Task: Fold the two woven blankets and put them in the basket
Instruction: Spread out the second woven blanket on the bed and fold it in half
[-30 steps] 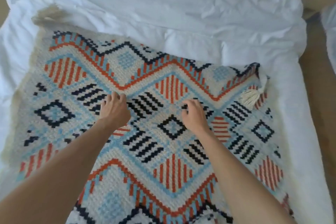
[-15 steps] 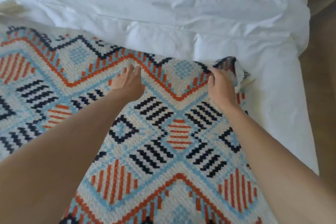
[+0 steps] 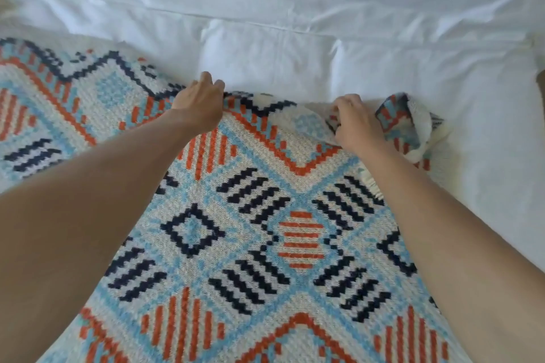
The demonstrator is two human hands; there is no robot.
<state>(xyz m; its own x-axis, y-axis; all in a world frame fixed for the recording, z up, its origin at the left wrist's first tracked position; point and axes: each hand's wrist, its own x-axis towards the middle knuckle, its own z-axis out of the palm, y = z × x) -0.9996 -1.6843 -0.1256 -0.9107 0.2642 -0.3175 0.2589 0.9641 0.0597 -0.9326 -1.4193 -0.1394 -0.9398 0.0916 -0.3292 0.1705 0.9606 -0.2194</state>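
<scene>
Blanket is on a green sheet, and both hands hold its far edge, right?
No, the sheet is white, not green; the head view shows it. The blanket does lie on it, and the left hand and right hand do hold its far edge.

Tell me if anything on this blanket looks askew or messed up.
Yes: the far right corner of the woven blanket is bunched and curled over beside the right hand, while the rest lies mostly flat on the white bedding.
</scene>
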